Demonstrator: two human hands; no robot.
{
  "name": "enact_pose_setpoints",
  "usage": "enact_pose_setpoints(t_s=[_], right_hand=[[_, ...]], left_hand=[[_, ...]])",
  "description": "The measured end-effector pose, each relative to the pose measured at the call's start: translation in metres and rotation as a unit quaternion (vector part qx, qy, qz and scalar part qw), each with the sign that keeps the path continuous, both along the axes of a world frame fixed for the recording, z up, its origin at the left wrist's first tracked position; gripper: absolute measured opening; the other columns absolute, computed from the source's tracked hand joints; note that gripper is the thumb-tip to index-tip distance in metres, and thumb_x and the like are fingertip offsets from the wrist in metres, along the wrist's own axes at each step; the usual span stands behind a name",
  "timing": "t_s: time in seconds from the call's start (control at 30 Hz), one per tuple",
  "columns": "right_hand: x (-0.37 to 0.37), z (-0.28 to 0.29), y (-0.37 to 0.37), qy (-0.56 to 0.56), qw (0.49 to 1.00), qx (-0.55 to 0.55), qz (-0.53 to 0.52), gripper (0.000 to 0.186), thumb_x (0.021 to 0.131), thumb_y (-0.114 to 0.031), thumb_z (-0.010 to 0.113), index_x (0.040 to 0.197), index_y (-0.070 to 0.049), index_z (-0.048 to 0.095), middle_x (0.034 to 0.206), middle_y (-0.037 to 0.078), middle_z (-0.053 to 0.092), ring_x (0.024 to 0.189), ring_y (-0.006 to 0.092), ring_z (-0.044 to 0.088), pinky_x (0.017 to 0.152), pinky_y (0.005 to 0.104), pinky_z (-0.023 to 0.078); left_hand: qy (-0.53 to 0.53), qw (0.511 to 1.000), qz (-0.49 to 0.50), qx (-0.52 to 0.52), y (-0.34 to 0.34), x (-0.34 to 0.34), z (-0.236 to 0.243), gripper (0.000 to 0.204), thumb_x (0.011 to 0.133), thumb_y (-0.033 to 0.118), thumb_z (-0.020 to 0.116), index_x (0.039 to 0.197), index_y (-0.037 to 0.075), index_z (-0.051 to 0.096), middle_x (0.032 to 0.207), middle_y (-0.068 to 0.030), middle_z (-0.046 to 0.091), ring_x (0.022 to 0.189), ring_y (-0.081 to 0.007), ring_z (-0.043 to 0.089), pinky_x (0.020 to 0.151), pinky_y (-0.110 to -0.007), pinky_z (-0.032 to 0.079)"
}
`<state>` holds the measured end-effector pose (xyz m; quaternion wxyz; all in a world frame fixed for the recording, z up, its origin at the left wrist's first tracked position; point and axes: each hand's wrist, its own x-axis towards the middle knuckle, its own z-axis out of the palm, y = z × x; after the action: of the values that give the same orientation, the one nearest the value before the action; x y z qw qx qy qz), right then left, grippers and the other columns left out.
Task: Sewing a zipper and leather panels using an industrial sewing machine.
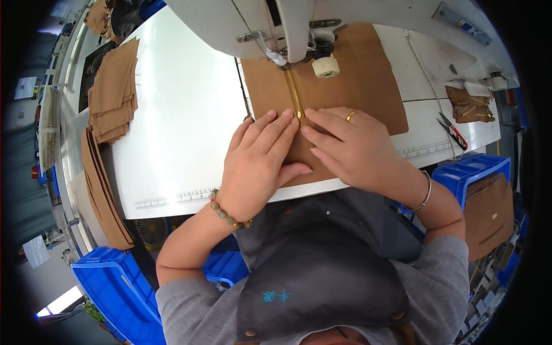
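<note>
A brown fabric panel (368, 75) lies flat under the head of a white sewing machine (293, 23). Set into the panel, a gold zipper (295, 92) runs from the needle area toward me, its pull near my fingertips. My left hand (261, 144) rests palm down on the panel at the zipper's left side, fingers stretched out. From the right, my right hand (348, 144) lies over the cloth with its fingertips beside the zipper's near end. Both hands press on the fabric without gripping it. Part of the panel is hidden beneath them.
Stacked brown fabric pieces (115, 92) sit at the table's left, with long brown strips (103, 190) below. Red-handled scissors (453, 131) and brown scraps (468, 104) lie at the right. Blue crates (123, 287) stand lower left; another blue crate (471, 169) holds brown panels at the right.
</note>
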<state>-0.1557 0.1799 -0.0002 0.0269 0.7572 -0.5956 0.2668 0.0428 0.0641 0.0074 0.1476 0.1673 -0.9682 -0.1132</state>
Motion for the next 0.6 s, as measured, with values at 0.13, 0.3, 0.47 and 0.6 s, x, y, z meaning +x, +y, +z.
enact_pose_setpoints(t_s=[0.13,0.3,0.47,0.6], right_hand=[[-0.004,0.005,0.006,0.002,1.000,0.023,0.014,0.036,0.083,-0.022,0.079,0.114,-0.005,0.073,0.127,0.013,0.068,0.118,0.0262,0.065,0.103,0.0441,0.052],[-0.007,0.002,0.001,0.012,1.000,0.023,0.011,0.036,0.083,-0.025,0.080,0.114,-0.006,0.074,0.130,0.012,0.067,0.118,0.0263,0.065,0.107,0.0451,0.051],[-0.015,-0.002,-0.014,0.033,0.999,0.006,0.006,0.034,0.083,-0.026,0.080,0.111,-0.007,0.075,0.129,0.011,0.068,0.118,0.0259,0.065,0.108,0.0460,0.049],[-0.021,-0.003,-0.028,0.043,0.999,-0.009,0.007,0.033,0.083,-0.026,0.080,0.109,-0.007,0.076,0.125,0.011,0.069,0.116,0.0260,0.065,0.108,0.0461,0.049]], left_hand=[[-0.026,0.999,-0.008,-0.022,0.000,-0.002,0.003,0.077,0.074,0.048,0.082,0.135,0.004,0.065,0.141,-0.0077,0.064,0.132,-0.0297,0.058,0.112,-0.047,0.044],[-0.027,0.999,-0.008,-0.035,-0.006,-0.006,0.004,0.076,0.075,0.050,0.081,0.134,0.004,0.066,0.141,-0.0063,0.064,0.131,-0.0285,0.058,0.112,-0.048,0.043],[-0.018,0.999,-0.005,-0.047,-0.022,-0.015,0.002,0.074,0.076,0.050,0.080,0.133,0.004,0.067,0.139,-0.0072,0.066,0.129,-0.0279,0.060,0.112,-0.047,0.044],[0.005,0.998,-0.009,-0.058,-0.035,-0.023,-0.001,0.074,0.077,0.051,0.080,0.132,0.003,0.067,0.136,-0.0092,0.067,0.123,-0.0284,0.062,0.110,-0.045,0.045]])
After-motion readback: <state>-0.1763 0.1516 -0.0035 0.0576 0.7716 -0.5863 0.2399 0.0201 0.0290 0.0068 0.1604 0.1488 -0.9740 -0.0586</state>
